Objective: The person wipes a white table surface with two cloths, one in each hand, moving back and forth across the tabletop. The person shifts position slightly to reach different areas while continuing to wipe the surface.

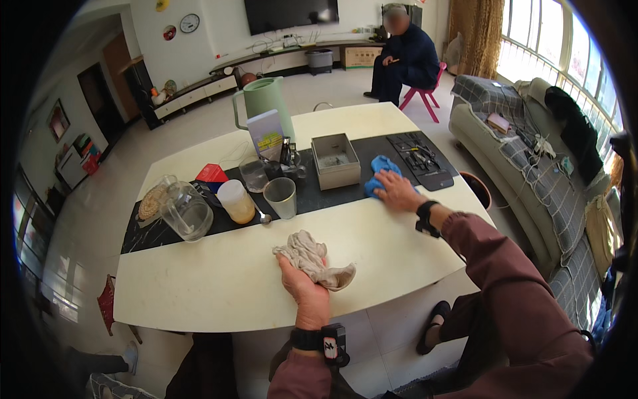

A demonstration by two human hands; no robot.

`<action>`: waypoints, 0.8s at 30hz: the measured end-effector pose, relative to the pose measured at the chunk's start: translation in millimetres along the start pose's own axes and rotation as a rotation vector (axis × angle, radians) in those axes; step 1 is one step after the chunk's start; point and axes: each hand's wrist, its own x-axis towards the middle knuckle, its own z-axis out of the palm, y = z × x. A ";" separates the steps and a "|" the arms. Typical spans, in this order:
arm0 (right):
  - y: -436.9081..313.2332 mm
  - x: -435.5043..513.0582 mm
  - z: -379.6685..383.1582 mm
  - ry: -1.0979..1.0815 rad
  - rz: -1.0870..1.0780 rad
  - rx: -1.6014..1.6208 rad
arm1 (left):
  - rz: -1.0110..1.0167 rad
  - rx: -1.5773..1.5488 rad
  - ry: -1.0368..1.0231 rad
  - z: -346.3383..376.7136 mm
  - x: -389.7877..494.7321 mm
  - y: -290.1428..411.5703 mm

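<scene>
A crumpled beige cloth [301, 254] lies in my left hand [304, 287], which is palm up above the near part of the white table. One end of the cloth droops to the right. Farther off, my right hand [398, 192] is palm down on a bunched blue cloth [384, 163]; its fingers lie over the folds, and their grip on it is unclear. The blue cloth sits on the dark table runner [329, 193], between a grey open-topped box [339, 172] and a black tool mat [423, 158] with several small tools.
On the table [199, 284] stand a glass pitcher [187, 214], a lidded jar [237, 202], a spoon [264, 217], a drinking glass [281, 199] and a green thermos jug [271, 99]. A seated person [411, 55] is beyond the far edge. A sofa [508, 164] flanks the right.
</scene>
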 end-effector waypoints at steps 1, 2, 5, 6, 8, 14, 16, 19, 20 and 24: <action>-13.3 -12.2 -0.1 -0.010 -0.026 0.001 | 0.030 -0.014 0.012 1.8 0.9 2.6; -29.4 -26.7 2.7 0.016 -0.085 0.012 | 0.061 -0.016 0.030 1.1 0.3 6.0; -81.9 -69.9 11.8 0.023 -0.189 0.013 | 0.125 0.017 0.040 -2.8 -1.6 13.9; -100.5 -79.3 14.4 0.004 -0.239 0.014 | 0.148 0.013 0.023 -4.2 -1.8 15.2; -136.2 -96.7 17.4 -0.011 -0.359 0.023 | 0.192 0.055 0.044 -6.7 -0.7 19.7; -219.9 -142.6 13.8 -0.050 -0.522 0.013 | 0.432 0.071 -0.024 -14.4 14.3 45.5; -225.1 -166.8 11.2 -0.061 -0.630 0.064 | 0.413 0.076 0.040 -21.2 17.9 52.2; -202.1 -189.7 3.6 -0.014 -0.669 0.080 | 0.346 0.067 0.031 -30.9 21.9 57.6; -188.1 -196.7 0.1 0.017 -0.642 0.104 | 0.309 0.063 0.011 -33.8 22.3 58.8; -113.2 -211.5 -17.7 0.014 -0.400 0.054 | 0.202 0.042 -0.037 -39.1 22.6 58.7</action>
